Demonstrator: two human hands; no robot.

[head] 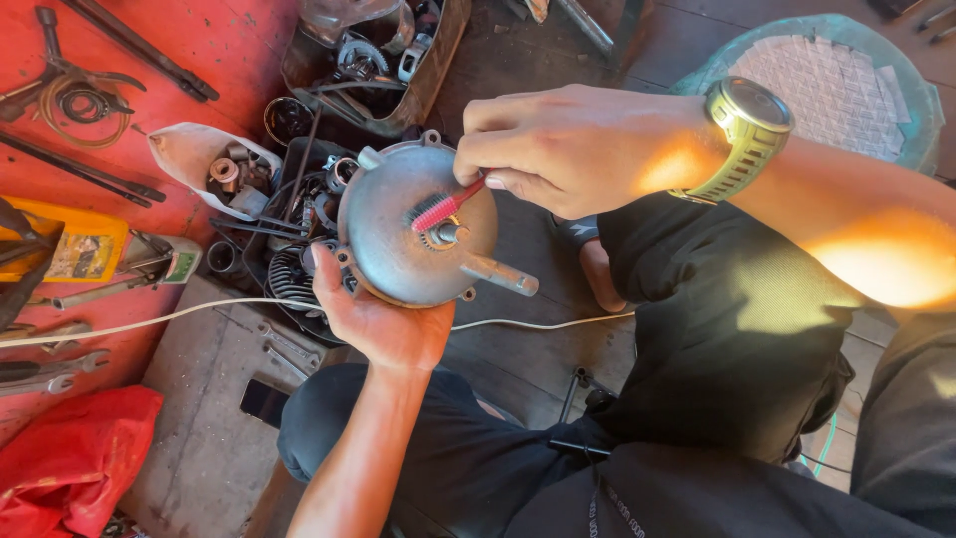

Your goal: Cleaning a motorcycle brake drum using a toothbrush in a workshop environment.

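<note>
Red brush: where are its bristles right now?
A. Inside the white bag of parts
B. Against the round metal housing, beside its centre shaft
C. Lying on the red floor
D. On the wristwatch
B: the right hand presses the red brush onto the round metal housing by its centre shaft, while the left hand holds the housing from below.

Yellow rectangular package (85, 249) at left on the red surface, dark phone screen (264, 402) lying on the floor, red bag (75, 463) at lower left

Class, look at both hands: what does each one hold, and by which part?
Left hand cups the round metal housing by its lower rim; right hand pinches the red brush by its handle.
</note>
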